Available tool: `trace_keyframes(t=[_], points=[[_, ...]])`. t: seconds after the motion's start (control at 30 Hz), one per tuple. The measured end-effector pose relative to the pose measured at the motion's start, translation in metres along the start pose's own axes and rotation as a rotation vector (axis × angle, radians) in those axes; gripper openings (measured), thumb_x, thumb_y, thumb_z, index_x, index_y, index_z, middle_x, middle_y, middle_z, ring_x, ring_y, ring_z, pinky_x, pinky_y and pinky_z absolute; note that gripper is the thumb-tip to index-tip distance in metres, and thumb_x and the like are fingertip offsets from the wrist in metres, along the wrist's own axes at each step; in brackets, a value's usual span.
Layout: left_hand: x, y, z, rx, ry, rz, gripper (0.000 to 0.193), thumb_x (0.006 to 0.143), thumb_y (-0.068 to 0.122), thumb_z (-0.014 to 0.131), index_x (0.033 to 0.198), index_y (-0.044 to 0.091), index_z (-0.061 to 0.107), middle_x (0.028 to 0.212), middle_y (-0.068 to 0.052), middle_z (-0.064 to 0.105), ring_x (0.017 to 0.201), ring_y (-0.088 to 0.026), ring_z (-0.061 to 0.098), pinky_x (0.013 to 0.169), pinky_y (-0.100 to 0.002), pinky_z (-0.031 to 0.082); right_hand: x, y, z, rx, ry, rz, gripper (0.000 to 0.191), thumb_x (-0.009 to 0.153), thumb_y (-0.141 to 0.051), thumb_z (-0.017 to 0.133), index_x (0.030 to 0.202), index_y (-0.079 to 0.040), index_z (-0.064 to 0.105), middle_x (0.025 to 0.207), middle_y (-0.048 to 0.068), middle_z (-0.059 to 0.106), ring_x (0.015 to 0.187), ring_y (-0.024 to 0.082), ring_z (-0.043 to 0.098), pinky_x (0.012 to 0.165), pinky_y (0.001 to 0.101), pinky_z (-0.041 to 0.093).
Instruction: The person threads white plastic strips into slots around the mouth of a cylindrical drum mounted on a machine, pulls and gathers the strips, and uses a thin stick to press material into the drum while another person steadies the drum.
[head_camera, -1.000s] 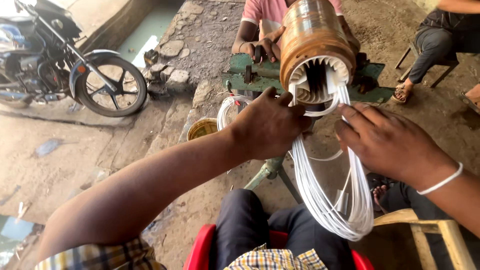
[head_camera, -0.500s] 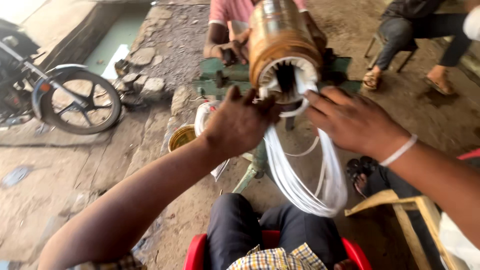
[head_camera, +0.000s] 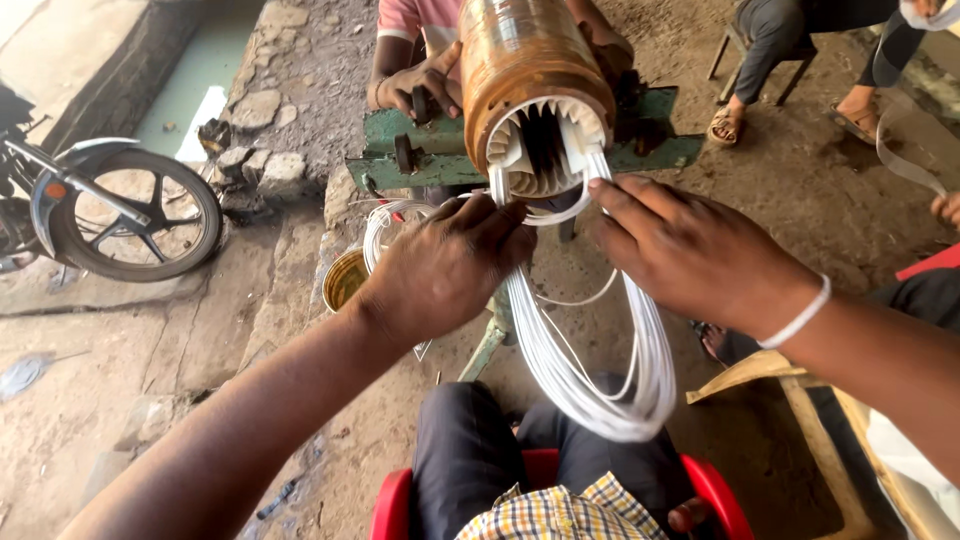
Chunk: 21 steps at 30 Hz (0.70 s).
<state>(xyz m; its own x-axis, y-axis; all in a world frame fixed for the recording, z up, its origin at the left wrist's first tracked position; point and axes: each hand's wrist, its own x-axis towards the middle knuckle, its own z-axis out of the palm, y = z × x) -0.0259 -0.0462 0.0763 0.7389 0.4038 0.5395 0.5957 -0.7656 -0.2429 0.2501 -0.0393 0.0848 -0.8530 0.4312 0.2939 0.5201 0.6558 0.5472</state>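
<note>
The left hand (head_camera: 450, 265) and right hand (head_camera: 690, 250) pinch the white wire loops (head_camera: 590, 370) at the big brown metal tube (head_camera: 535, 90); fingers clamped; wire looks bendy, light, best held near the slots.

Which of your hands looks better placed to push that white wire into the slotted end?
Probably the right hand: its fingertips touch the white wire loop right at the slotted metal cylinder. The left hand grips the strands lower down.

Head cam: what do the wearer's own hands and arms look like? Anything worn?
Both are bare, no gloves. The left hand and its forearm carry nothing at all. The right hand has a thin white band around the wrist. No sleeves show on either forearm.
</note>
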Motion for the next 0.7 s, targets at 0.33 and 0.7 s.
trace_keyframes(t=[0.33, 0.7], points=[[0.004, -0.022, 0.027, 0.004, -0.020, -0.014, 0.024, 0.094, 0.014, 0.059, 0.115, 0.004, 0.068, 0.126, -0.012, 0.068, 0.120, -0.028, 0.062, 0.102, -0.040, 0.053, 0.007, 0.018, 0.027, 0.034, 0.026, 0.023, 0.027, 0.089, -0.016, 0.065, 0.112, -0.004, 0.071, 0.139, 0.017, 0.061, 0.124, 0.032, 0.060, 0.086, 0.0383, 0.061], [0.000, -0.010, 0.012, -0.081, 0.019, -0.040, 0.023, 0.094, 0.012, 0.061, 0.114, 0.003, 0.069, 0.121, -0.011, 0.069, 0.108, -0.028, 0.065, 0.096, -0.041, 0.052, -0.004, 0.005, 0.015, 0.088, 0.085, 0.014, 0.027, 0.089, -0.023, 0.067, 0.109, -0.006, 0.070, 0.132, 0.012, 0.064, 0.121, 0.030, 0.062, 0.089, 0.0399, 0.061]])
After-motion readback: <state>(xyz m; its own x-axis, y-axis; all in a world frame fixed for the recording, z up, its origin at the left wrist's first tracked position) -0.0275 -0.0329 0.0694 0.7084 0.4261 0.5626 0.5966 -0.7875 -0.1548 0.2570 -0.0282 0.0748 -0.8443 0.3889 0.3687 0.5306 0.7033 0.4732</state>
